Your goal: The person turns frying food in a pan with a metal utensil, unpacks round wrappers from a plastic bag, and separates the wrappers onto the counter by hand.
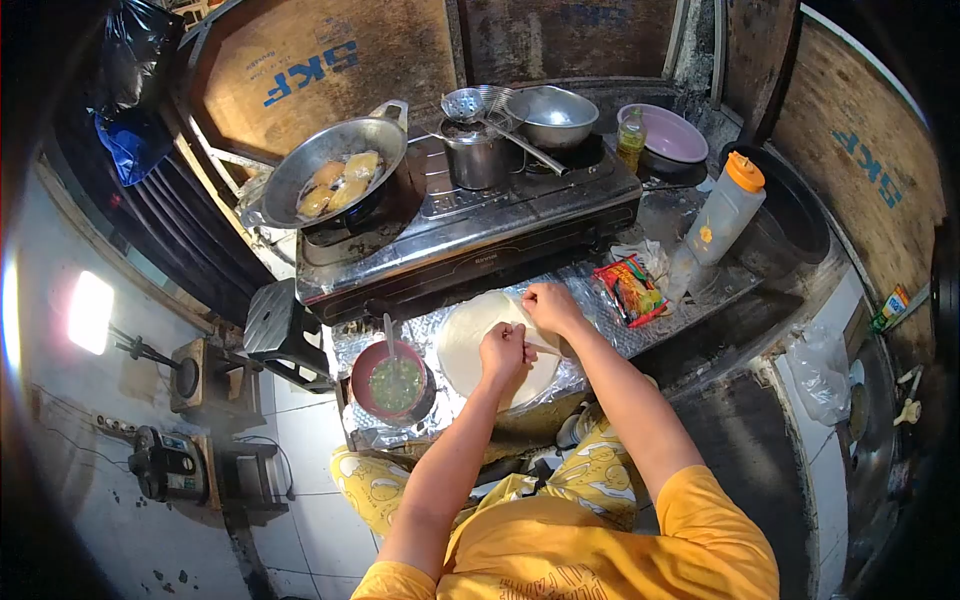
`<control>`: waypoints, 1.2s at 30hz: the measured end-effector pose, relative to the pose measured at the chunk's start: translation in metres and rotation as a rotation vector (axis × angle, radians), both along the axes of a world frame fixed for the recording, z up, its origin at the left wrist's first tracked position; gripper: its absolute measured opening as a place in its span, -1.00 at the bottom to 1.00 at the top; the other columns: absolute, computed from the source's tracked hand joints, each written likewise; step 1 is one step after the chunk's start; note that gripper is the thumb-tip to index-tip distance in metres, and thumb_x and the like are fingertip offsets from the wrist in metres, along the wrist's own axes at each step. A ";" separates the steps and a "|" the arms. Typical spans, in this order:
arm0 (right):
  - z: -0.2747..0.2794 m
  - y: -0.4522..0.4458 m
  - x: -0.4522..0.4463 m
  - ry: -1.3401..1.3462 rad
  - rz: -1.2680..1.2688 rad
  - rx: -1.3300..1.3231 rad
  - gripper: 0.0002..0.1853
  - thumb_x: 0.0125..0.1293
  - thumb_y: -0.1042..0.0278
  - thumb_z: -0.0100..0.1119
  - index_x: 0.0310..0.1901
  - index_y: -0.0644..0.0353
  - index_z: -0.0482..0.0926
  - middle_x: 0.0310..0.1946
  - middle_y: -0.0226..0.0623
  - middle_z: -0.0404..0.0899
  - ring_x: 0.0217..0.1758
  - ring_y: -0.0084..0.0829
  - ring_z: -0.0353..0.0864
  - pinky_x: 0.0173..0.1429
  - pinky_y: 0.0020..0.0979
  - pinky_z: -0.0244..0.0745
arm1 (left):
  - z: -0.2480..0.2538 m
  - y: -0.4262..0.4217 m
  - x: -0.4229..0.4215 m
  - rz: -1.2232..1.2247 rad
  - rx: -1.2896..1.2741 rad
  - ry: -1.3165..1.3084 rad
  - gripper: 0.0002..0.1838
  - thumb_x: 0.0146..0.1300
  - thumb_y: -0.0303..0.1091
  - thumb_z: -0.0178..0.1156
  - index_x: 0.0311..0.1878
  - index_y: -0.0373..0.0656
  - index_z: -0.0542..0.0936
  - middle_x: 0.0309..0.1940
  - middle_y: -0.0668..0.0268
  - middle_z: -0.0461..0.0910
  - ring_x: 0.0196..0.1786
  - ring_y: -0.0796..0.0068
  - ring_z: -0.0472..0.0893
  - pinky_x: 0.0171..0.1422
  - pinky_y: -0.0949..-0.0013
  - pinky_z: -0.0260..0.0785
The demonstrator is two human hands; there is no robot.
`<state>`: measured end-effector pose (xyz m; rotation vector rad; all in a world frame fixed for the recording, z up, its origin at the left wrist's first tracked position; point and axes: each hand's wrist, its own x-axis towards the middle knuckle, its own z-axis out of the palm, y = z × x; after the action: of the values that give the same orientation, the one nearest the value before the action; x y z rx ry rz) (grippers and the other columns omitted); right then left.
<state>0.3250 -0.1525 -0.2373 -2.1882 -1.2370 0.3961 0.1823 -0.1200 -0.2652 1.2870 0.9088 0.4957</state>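
Beyond the person's left hand (503,352), leftward, sits a pan (343,138); nearer it, a red bowl (374,355) of green mixture. A pale round sheet (468,345) lies beneath both hands. The left hand's fingers curl over it; the right hand (551,307), just beyond, curls too. Whether either grips cannot be told. Rightward lies a red packet (632,290).

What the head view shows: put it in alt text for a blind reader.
A person's left hand and right hand are close together over a round pale sheet on foil, beside a bowl of green mixture. Behind, golden pieces sit in a pan on a stove.
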 end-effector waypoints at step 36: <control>-0.021 0.017 0.000 -0.021 -0.131 -0.086 -0.71 0.13 0.22 0.26 -0.16 0.18 0.72 -0.11 0.02 0.67 0.02 -0.02 0.63 0.17 -0.17 0.51 | 0.000 0.019 -0.015 0.088 0.091 0.064 -0.58 0.49 -0.17 0.04 -0.40 -0.33 0.52 -0.64 0.20 0.57 -0.67 0.44 0.58 -0.65 0.38 0.34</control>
<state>0.3246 -0.1352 -0.2583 -2.3367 -1.0989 0.3797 0.1678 -0.1011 -0.2654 1.3552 1.0097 0.5731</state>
